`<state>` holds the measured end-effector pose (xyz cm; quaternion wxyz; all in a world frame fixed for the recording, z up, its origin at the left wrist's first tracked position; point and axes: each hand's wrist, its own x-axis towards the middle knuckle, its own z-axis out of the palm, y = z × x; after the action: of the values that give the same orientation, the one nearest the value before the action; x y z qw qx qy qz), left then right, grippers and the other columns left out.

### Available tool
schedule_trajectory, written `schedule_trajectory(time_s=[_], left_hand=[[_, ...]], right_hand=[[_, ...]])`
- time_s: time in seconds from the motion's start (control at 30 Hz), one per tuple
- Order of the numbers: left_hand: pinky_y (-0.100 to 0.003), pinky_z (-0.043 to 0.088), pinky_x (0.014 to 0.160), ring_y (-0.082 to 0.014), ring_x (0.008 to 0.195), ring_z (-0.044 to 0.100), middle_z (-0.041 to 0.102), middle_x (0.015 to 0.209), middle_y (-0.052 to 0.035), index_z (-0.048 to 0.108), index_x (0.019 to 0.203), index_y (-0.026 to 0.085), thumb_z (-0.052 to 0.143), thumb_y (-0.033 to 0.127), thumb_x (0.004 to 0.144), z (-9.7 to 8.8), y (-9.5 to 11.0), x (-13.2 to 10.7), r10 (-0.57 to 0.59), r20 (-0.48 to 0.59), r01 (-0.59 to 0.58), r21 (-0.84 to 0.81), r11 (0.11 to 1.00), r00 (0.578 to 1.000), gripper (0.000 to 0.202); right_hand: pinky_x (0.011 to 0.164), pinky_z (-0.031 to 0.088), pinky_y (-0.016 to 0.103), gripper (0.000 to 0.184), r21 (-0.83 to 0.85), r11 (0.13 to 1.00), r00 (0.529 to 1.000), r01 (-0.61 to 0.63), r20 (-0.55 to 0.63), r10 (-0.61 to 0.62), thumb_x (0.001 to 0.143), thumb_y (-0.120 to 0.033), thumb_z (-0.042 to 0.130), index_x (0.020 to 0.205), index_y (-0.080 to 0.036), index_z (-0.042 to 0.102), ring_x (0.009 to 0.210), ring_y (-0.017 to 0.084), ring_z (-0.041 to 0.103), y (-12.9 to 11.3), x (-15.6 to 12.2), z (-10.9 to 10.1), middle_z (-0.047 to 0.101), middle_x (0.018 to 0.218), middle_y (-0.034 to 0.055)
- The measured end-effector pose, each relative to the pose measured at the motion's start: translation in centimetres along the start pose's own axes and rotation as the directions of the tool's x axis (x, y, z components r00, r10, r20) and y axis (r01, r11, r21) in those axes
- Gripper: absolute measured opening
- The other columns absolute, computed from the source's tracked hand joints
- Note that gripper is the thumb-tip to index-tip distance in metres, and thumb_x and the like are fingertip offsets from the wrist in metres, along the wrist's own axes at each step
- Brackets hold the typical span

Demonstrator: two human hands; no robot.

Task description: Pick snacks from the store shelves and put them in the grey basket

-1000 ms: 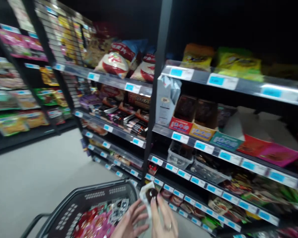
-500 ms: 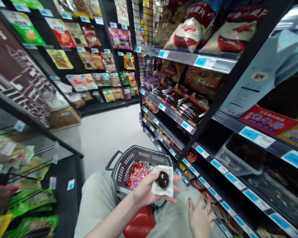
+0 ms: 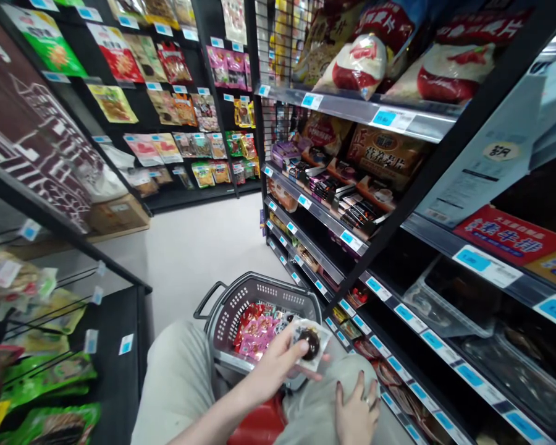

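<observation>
My left hand [image 3: 278,358] is closed on a small clear-and-white packet [image 3: 322,337] with a dark round piece of food inside. The thumb lies on top and the fingers run underneath. It is held over the near right rim of a grey shopping basket [image 3: 220,334]. Inside the basket lie pink packets [image 3: 257,337] and red packets [image 3: 246,318], with some darker ones partly hidden by the held packet. My right hand [image 3: 358,411] rests on my right knee, fingers spread and holding nothing; a ring shows on one finger.
Shelves [image 3: 347,111] with oat bags, boxes and price tags rise close on the right. At the back, a rack [image 3: 176,111] holds hanging snack bags. A low dark shelf [image 3: 120,371] with green bags is at left. Something red [image 3: 259,423] shows between my legs.
The packet has tilted in my left hand, whose thumb now lies farther over it and whose fingers have curled in. My right hand has shifted slightly left on the knee. The view has turned a little.
</observation>
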<state>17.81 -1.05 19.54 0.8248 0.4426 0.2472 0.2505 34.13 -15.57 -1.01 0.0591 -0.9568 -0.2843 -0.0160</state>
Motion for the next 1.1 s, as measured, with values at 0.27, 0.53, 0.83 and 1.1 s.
schedule_trajectory(time_s=[0.27,0.53,0.83,1.1], left_hand=[[-0.036,0.041,0.085,-0.0227,0.102,0.053,0.056,0.117,-0.0139,0.045,0.121,0.018,0.053,0.018,0.076,-1.6,-1.7,-0.6,0.696,0.378,-0.48,0.876,-0.054,0.611,0.046],[-0.039,0.041,0.084,-0.0233,0.094,0.056,0.062,0.107,-0.012,0.059,0.103,0.019,0.059,0.028,0.072,-1.7,-1.5,-0.1,0.733,0.137,-0.433,0.871,0.231,0.666,0.032],[-0.029,0.046,0.072,-0.021,0.087,0.058,0.064,0.093,-0.0087,0.058,0.098,0.012,0.055,0.053,0.07,-2.3,-3.1,3.9,0.029,-0.371,-0.041,-0.025,0.999,0.928,0.05],[-0.031,0.045,0.07,-0.0258,0.1,0.053,0.057,0.106,-0.0145,0.051,0.102,0.012,0.04,0.056,0.071,-7.3,-11.1,11.2,-0.068,-0.433,0.284,0.458,0.842,0.899,0.055]], right_hand=[[0.082,0.036,0.05,0.066,-0.009,1.0,1.0,0.009,-0.013,-0.009,0.078,-0.055,0.027,0.131,-0.016,0.032,0.113,0.041,0.034,-0.1,-0.2,-0.2,0.025,0.136,0.0181],[0.083,0.033,0.051,0.068,-0.003,1.0,1.0,0.027,-0.002,-0.027,0.078,-0.057,0.027,0.132,-0.016,0.032,0.115,0.04,0.032,0.0,-0.2,-0.3,0.024,0.136,0.0195],[0.083,0.035,0.051,0.068,-0.021,0.999,0.999,0.033,-0.014,-0.033,0.076,-0.056,0.029,0.131,-0.016,0.033,0.112,0.041,0.035,0.5,-0.1,0.4,0.024,0.137,0.0177],[0.072,0.042,0.052,0.057,-0.104,0.994,0.957,0.033,-0.283,-0.062,0.072,-0.05,0.038,0.118,-0.019,0.052,0.099,0.04,0.05,1.1,0.2,3.5,0.041,0.129,0.0155]])
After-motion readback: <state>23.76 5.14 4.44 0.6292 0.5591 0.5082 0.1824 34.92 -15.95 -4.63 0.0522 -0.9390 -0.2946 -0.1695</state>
